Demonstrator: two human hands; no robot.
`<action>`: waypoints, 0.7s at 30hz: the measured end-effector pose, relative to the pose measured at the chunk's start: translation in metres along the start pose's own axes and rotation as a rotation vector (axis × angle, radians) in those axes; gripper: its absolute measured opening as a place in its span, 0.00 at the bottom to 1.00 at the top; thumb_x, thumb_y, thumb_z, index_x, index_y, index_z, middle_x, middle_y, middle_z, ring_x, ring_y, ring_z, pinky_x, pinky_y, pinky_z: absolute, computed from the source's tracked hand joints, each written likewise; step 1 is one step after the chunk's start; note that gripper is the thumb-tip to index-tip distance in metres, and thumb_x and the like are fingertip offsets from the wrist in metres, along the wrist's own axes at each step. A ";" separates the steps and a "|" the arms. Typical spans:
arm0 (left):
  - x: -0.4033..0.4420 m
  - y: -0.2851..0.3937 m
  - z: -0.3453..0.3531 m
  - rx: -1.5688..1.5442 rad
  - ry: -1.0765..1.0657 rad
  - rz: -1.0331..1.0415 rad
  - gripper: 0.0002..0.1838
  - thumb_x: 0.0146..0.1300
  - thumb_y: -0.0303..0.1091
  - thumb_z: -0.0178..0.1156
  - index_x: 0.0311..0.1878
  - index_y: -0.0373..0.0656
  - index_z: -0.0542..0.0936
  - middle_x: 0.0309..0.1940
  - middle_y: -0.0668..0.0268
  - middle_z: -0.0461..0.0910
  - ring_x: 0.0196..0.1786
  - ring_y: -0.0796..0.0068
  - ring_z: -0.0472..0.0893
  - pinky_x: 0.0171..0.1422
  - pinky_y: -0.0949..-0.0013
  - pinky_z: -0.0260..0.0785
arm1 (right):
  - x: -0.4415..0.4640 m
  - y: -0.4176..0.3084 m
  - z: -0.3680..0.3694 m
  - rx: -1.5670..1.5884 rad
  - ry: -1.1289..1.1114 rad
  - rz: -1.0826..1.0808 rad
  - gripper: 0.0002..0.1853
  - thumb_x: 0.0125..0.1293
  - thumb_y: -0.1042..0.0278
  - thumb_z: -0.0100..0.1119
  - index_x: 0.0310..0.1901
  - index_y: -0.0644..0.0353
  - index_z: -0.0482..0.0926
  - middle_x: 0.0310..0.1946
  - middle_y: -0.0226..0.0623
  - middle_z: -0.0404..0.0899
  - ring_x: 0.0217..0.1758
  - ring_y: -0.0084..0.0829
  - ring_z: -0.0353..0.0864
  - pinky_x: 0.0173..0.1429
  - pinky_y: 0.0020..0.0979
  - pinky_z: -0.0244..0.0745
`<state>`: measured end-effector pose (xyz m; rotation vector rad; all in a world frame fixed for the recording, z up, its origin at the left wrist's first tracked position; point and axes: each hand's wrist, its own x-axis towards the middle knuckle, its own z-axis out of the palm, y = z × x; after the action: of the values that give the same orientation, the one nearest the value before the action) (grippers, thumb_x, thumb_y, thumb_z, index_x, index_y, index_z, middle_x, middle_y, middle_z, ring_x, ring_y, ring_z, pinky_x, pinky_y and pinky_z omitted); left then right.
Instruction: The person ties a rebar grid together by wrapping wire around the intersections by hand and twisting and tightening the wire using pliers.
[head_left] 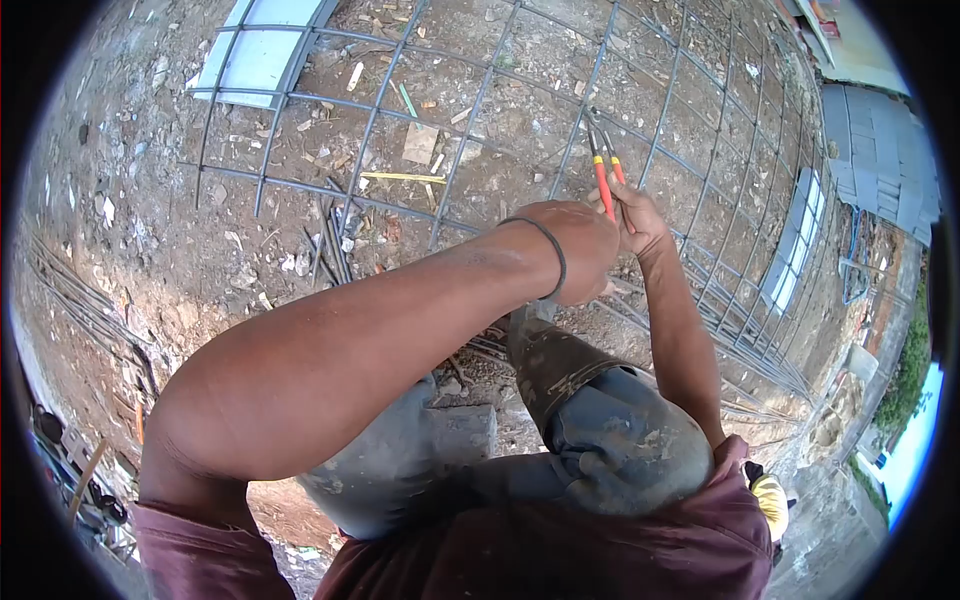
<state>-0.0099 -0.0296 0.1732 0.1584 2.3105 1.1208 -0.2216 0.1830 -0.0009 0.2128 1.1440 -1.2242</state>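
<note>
Long pliers with red handles and yellow bands point away from me, their dark jaws at a crossing of the steel rebar mesh. My right hand is closed around the handles from the right. My left hand, with a dark band at its wrist, is curled at the handle ends, its back toward me. Most of its fingers are hidden, and a fingertip shows below. Any wire at the jaws is too small to make out.
The mesh spreads over rubble-strewn ground, with a pale panel under its far left corner and another panel at the right. Loose bars lie left of my hands. A person in yellow shows at lower right.
</note>
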 end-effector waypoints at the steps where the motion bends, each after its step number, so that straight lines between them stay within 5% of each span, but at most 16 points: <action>1: -0.003 -0.005 -0.001 -0.015 0.037 -0.009 0.26 0.68 0.51 0.65 0.49 0.31 0.84 0.45 0.45 0.85 0.54 0.42 0.84 0.64 0.50 0.74 | 0.000 0.001 0.007 0.031 -0.016 -0.030 0.21 0.82 0.55 0.51 0.50 0.69 0.81 0.37 0.45 0.88 0.34 0.35 0.89 0.39 0.34 0.86; 8: -0.032 -0.045 0.008 0.052 0.090 -0.005 0.31 0.74 0.56 0.60 0.66 0.37 0.77 0.52 0.45 0.84 0.56 0.46 0.83 0.65 0.50 0.73 | -0.032 -0.033 0.031 -0.258 0.210 -0.043 0.20 0.79 0.58 0.58 0.56 0.72 0.77 0.44 0.59 0.87 0.46 0.49 0.91 0.46 0.44 0.91; 14: -0.037 -0.038 -0.001 -0.096 -0.013 -0.224 0.31 0.74 0.53 0.62 0.68 0.37 0.76 0.50 0.46 0.85 0.54 0.54 0.86 0.60 0.54 0.77 | -0.030 -0.036 -0.004 -0.315 0.179 -0.026 0.20 0.80 0.61 0.57 0.56 0.74 0.76 0.46 0.62 0.85 0.44 0.50 0.91 0.45 0.46 0.92; 21: -0.026 -0.038 0.004 -0.058 -0.004 -0.202 0.30 0.74 0.52 0.63 0.66 0.36 0.78 0.50 0.45 0.85 0.56 0.54 0.86 0.62 0.55 0.76 | -0.045 -0.050 0.003 -0.499 0.166 -0.024 0.18 0.80 0.62 0.56 0.55 0.72 0.76 0.43 0.57 0.86 0.43 0.46 0.91 0.42 0.45 0.91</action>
<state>0.0194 -0.0603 0.1537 -0.0929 2.2304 1.0816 -0.2567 0.1892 0.0563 -0.0785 1.5618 -0.9177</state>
